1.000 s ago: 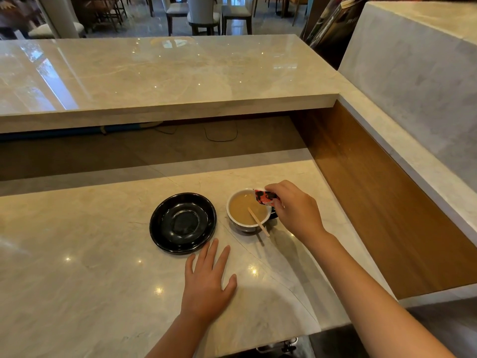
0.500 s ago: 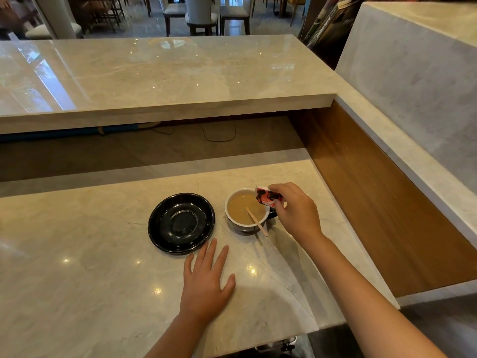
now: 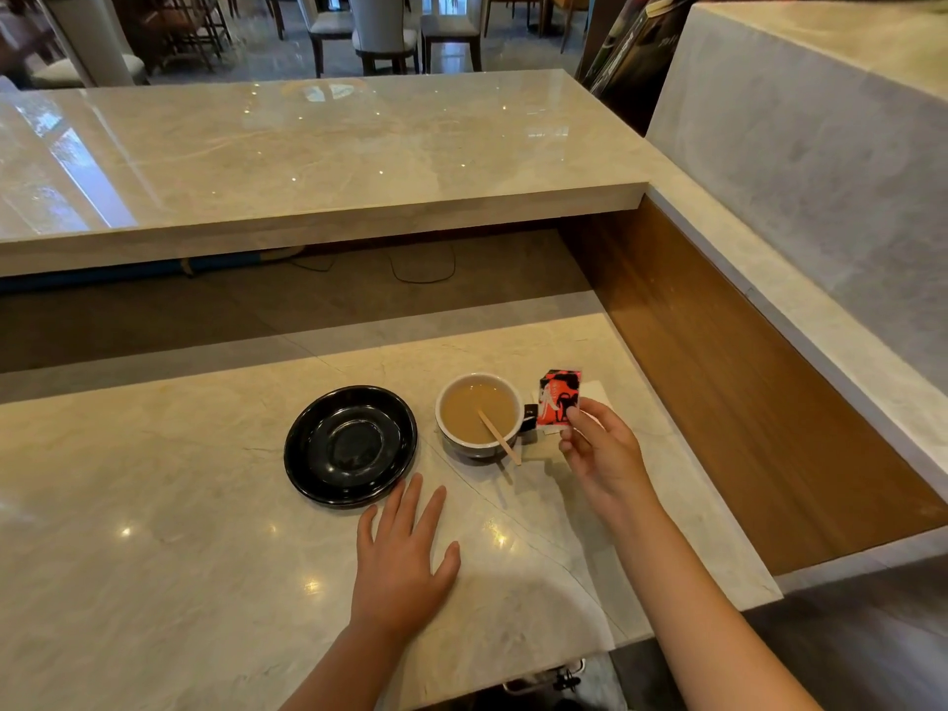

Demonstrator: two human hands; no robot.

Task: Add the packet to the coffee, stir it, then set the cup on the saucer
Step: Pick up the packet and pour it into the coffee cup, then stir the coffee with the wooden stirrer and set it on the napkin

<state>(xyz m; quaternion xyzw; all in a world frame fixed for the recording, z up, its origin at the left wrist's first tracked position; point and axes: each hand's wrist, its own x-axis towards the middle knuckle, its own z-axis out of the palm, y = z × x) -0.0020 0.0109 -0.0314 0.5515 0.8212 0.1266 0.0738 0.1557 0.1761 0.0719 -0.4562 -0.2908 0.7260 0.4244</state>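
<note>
pinching a small red, black and white packet [image 3: 559,397] between thumb and fingertips, the right hand [image 3: 603,454] holds it upright just to the right of the cup [image 3: 479,418], above the counter and clear of the cup's rim. the grip sits at the packet's lower right corner, so most of the printed face shows toward the camera. whether the packet is torn open cannot be told from here.

the cup stands on the pale marble counter [image 3: 154,531], not on the saucer. it is white inside, darker outside, with a dark handle pointing right toward the packet. light brown coffee [image 3: 472,410] fills it nearly to the rim. a thin wooden stirrer [image 3: 500,436] leans in the coffee, its lower end under the surface and its upper end poking out over the near right edge of the rim.

the black glossy saucer [image 3: 350,446] lies just left of the cup, close beside it but with a narrow strip of counter between them. nothing rests on it.

the left hand [image 3: 402,561] lies flat, palm down, on the counter, fingers spread and grasping nothing, its fingertips just short of the saucer's near edge.

a white napkin [image 3: 597,395] lies on the counter behind the packet, partly hidden by it. a higher marble ledge [image 3: 333,161] runs across the far side, with chairs [image 3: 384,33] beyond it.
</note>
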